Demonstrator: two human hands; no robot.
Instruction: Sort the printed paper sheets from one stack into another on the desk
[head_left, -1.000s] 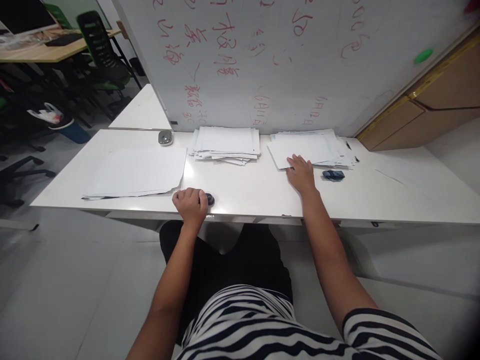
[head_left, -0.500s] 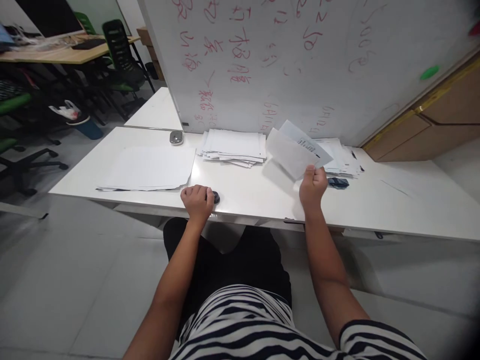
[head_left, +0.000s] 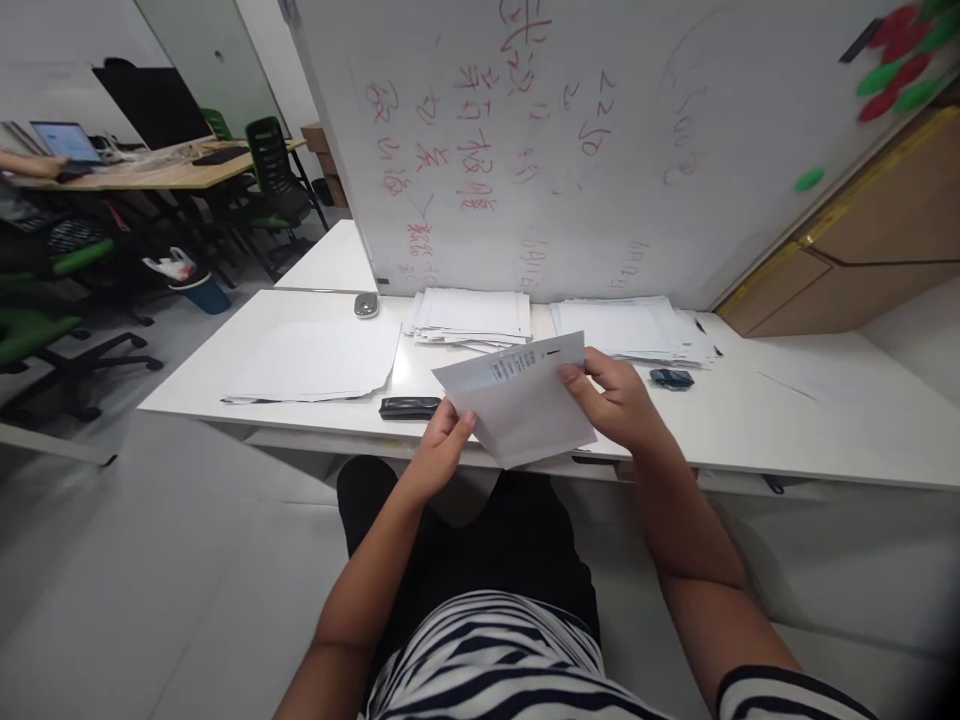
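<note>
Between my two hands are sheets of paper [head_left: 529, 415], held tilted above the desk's front edge, with small print along the top. My left hand [head_left: 442, 450] pinches their lower left edge, thumb on the near face. My right hand [head_left: 615, 395] grips the right edge, thumb in front and fingers behind. A black stapler [head_left: 409, 408] lies on the desk just left of my left hand, its right end partly hidden. Behind the held sheets are a left paper stack [head_left: 472, 312] and a right paper stack [head_left: 622, 325]. Farther left lies a wide pile of white sheets [head_left: 319, 360].
The white desk [head_left: 810, 420] meets a whiteboard [head_left: 480, 130] with red writing. A small dark object [head_left: 671, 379] lies right of my right hand, and a grey rounded object [head_left: 366, 305] at the back left. Cardboard boxes [head_left: 795, 290] stand at the right. Another person's arm [head_left: 30, 165] shows far left.
My left hand has let go of the stapler and taken the left edge of the paper. My right hand has brought the sheets left and nearer to me. The view has shifted.
</note>
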